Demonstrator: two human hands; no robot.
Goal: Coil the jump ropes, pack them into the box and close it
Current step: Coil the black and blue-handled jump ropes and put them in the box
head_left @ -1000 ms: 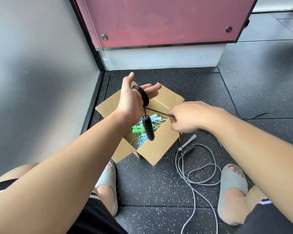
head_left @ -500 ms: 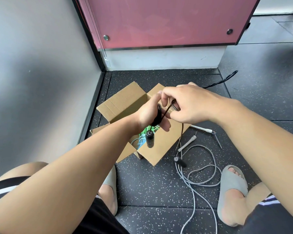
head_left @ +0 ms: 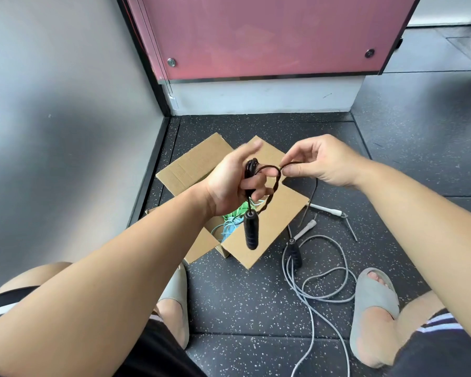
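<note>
My left hand (head_left: 235,180) grips a coil of the black jump rope (head_left: 250,169) above the open cardboard box (head_left: 272,221). One black handle (head_left: 250,229) dangles below that hand. My right hand (head_left: 318,161) pinches the same black rope a little to the right, and a loop runs between the two hands. From the right hand the rope drops to its second black handle (head_left: 295,254) on the floor. Green and light blue ropes (head_left: 233,220) lie inside the box. A grey jump rope (head_left: 310,289) with white handles sprawls loose on the floor at right.
The box sits in a corner formed by a grey wall (head_left: 65,131) on the left and a pink panel (head_left: 256,34) behind. My feet in grey slippers (head_left: 373,297) rest on the speckled black floor (head_left: 242,300) on either side of the grey rope.
Both hands have shifted slightly apart, and a new loop of black rope now arcs between them. The second black handle has dragged across the floor toward the box.
</note>
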